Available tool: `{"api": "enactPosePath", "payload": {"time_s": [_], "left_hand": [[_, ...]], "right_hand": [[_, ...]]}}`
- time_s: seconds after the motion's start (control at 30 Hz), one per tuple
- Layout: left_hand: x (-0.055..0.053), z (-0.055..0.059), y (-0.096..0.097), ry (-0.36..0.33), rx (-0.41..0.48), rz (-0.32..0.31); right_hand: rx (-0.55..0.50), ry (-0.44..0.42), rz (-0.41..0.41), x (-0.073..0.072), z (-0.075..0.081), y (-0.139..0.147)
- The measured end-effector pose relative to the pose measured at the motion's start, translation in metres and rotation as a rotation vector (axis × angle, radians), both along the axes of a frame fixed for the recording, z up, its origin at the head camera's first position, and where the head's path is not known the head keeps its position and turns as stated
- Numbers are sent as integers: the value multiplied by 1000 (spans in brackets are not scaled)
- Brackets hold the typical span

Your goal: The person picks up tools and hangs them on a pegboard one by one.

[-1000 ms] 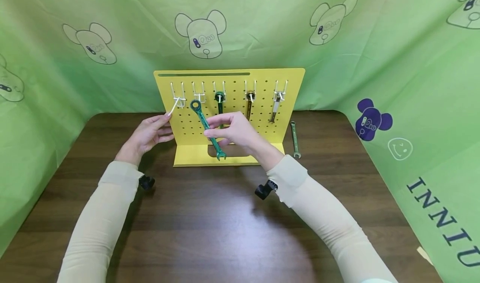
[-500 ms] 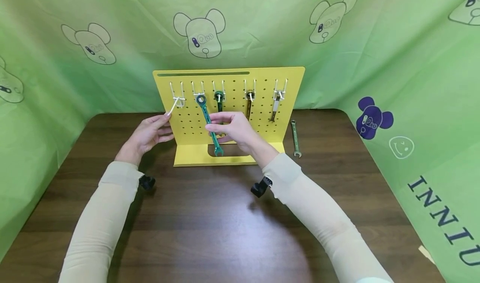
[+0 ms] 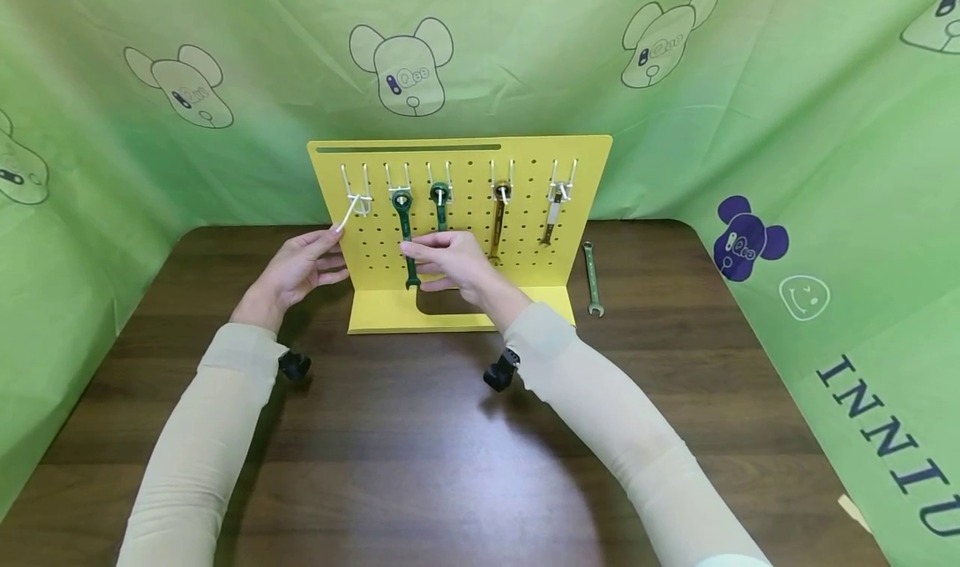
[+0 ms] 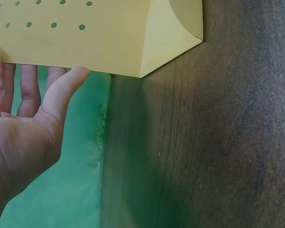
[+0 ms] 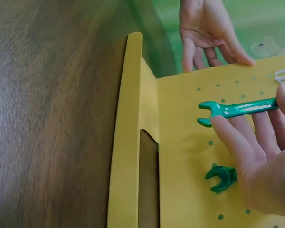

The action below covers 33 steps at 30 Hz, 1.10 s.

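Observation:
My right hand [image 3: 450, 263] pinches a green combination wrench [image 3: 406, 217] by its lower shaft. The wrench stands nearly upright against the yellow pegboard [image 3: 540, 275], its ring end over the second hook from the left, with white showing in the ring's hole. Its open jaw end [image 5: 211, 113] points down past my fingers in the right wrist view. At the board's left edge, my left hand [image 3: 296, 267] holds on with the thumb close to the tip of the leftmost white hook [image 3: 351, 210]; the other fingers [image 4: 29, 90] reach behind the edge in the left wrist view.
On other hooks hang a second green wrench [image 3: 440, 204], a dark bronze wrench [image 3: 498, 221] and a silver one [image 3: 552, 217]. Another wrench [image 3: 592, 279] lies on the dark wooden table [image 3: 420, 434] right of the board. A green printed cloth [image 3: 525, 67] surrounds the table.
My right hand has moved the wrench forward, bringing its ring end from in front of the board onto the second hook and turning it more upright. The left hand has stayed put.

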<state>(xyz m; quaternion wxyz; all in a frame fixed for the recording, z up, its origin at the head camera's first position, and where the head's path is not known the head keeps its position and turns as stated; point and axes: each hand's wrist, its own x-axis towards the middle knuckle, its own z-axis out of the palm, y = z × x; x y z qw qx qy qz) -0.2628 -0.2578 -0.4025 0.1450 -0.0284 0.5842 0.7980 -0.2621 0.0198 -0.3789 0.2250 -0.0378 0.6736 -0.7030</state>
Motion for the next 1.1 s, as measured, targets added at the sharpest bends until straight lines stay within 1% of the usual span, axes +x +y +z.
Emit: {"api": "enactPosePath", "payload": {"time_s": [0.1,0.3,0.43,0.57,0.7,0.8,0.97,1.03,1.1], "left_hand": [[0,0,0,-2,-1,2],[1,0,-1,0,-4,7],[0,1,-1,2,-12,3],[0,1,-1,0,-14,1],[1,1,-1,-3,-6,4],[1,0,-2,-5,-2,0],[1,0,-3,-2,-14,-2],[1,1,-3,7,-25,-5],[2,2,-1,15,-31,-10]], "right_hand": [[22,-36,-10,0,-4,-5],[100,-65,-3,2,-19,-10],[126,-92,20,3,-31,-8],[135,-113,64,3,-38,-3],[156,-113,144,3,-36,4],[207,-81,223,4,-30,15],[317,30,314,6,-19,48],[361,76,328,6,-13,67],[399,114,318,6,-6,88]]}}
